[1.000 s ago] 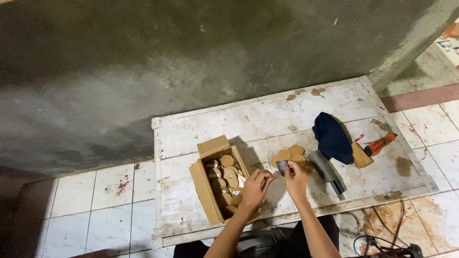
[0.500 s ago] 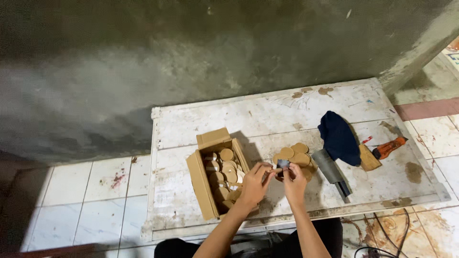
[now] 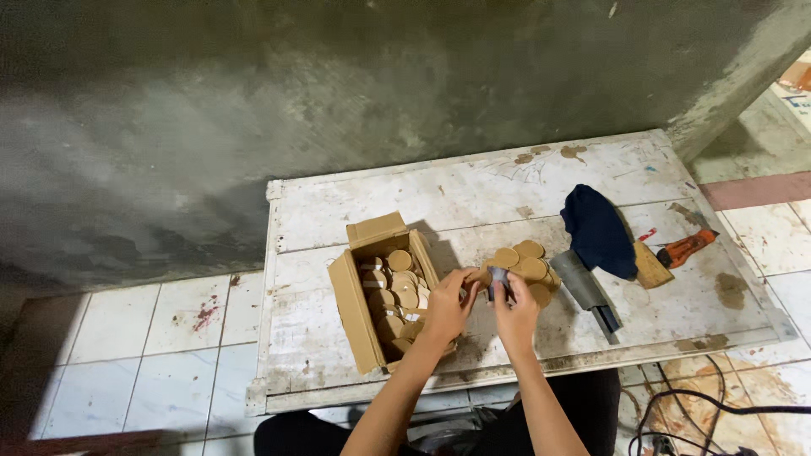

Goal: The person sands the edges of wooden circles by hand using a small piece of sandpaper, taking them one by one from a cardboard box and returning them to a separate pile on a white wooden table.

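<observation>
Head view: round tan discs (image 3: 522,263), scuffed board (image 3: 473,190).

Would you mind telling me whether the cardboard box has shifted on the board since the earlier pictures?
No. The cardboard box sits at the same spot near the white board's left end, as before; only the camera moved.

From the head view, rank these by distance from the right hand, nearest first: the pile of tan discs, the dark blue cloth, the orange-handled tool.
1. Pile of tan discs, just beyond the right hand.
2. Dark blue cloth, farther right.
3. Orange-handled tool, near the board's right edge.
</observation>
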